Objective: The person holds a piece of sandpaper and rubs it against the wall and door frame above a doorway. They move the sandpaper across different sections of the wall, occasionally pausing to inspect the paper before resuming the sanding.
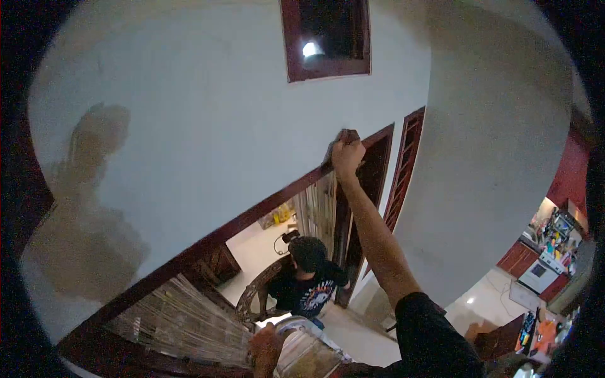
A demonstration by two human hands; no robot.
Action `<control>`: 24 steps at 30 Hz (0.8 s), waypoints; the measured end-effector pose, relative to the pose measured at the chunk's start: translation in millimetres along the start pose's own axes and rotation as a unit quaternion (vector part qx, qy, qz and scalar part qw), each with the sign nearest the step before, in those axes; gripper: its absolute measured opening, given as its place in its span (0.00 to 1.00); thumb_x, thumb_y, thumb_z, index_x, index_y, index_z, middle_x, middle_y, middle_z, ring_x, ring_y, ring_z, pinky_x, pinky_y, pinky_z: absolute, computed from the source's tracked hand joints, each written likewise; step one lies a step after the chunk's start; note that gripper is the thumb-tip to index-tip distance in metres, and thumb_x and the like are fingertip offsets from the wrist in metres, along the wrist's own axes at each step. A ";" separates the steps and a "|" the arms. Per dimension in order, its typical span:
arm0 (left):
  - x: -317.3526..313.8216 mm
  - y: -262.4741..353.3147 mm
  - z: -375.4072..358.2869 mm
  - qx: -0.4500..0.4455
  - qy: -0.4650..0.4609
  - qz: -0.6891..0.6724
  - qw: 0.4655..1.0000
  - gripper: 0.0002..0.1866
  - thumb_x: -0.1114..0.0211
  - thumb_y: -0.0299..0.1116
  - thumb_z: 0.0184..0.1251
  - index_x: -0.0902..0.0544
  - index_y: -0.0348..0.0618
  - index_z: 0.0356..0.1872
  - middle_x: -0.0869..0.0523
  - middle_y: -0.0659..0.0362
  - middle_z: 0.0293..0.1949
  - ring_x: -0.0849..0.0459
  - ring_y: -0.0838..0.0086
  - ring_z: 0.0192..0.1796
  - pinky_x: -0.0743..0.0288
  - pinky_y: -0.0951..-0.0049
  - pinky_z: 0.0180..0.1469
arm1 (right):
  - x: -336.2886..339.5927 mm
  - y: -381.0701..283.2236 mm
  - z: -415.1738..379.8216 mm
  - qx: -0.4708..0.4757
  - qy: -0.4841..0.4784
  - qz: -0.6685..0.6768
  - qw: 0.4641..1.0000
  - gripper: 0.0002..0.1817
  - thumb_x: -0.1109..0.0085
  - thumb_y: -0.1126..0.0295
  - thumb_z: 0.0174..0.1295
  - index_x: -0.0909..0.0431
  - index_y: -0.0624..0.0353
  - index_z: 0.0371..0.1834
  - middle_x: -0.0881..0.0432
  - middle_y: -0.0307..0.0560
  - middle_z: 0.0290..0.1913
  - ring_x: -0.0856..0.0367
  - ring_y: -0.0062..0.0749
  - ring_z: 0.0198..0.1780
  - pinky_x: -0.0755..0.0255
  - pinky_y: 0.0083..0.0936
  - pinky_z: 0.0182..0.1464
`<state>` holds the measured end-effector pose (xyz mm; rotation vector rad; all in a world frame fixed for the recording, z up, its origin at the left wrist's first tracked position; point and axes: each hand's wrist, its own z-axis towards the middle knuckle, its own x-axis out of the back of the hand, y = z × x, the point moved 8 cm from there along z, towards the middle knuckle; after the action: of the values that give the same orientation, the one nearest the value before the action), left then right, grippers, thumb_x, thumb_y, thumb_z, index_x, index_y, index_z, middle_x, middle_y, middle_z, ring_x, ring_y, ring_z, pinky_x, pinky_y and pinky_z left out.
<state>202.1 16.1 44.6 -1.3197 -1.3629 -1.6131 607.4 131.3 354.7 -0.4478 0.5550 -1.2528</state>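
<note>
My right hand (348, 157) is raised at the end of a stretched arm, closed in a fist against the wall just above the dark red door frame (252, 210). A small dark patch shows at its top; whatever it grips is hidden. Lower down, my left hand (266, 346) looks curled, in dim light, in front of the string curtain (189, 321). What that hand holds, if anything, cannot be made out. The curtain's strands hang below the frame, and another gathered bunch hangs farther right.
Below, a person in a black T-shirt (313, 293) stands by a carved wooden chair back (255, 293). A dark-framed window (328, 66) is above. A dark door (372, 164) and narrow grille (406, 164) lie right. A white stove (539, 274) and cluttered table (532, 334) are at far right.
</note>
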 end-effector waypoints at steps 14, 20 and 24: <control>12.6 14.1 -55.2 -0.020 0.056 -0.031 0.998 0.38 0.37 0.71 0.45 0.22 0.36 0.30 0.17 0.43 0.26 0.16 0.49 0.32 0.24 0.53 0.34 | 30.2 -6.1 -9.4 -0.059 -0.116 -0.100 0.986 0.10 0.40 0.68 0.54 0.22 0.64 0.33 0.21 0.60 0.24 0.19 0.52 0.27 0.27 0.40 0.32; 6.2 26.8 -75.3 -0.043 0.101 -0.026 0.994 0.39 0.42 0.74 0.48 0.22 0.38 0.30 0.17 0.44 0.23 0.16 0.49 0.30 0.24 0.51 0.31 | 15.1 29.9 -30.4 0.152 -0.058 -0.166 0.973 0.16 0.42 0.66 0.58 0.24 0.72 0.22 0.21 0.63 0.23 0.20 0.52 0.24 0.28 0.39 0.26; 1.5 27.6 -97.1 -0.028 0.062 0.030 0.997 0.39 0.43 0.73 0.49 0.21 0.39 0.30 0.17 0.45 0.22 0.16 0.51 0.28 0.24 0.54 0.29 | 77.5 -28.3 -15.4 -0.127 -0.122 -0.045 0.983 0.13 0.44 0.67 0.61 0.24 0.69 0.30 0.20 0.66 0.29 0.19 0.54 0.30 0.29 0.39 0.27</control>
<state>199.2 -83.8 58.7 -1.2584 -1.2024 -1.6743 593.1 48.9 348.2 -0.8362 0.4906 -1.1955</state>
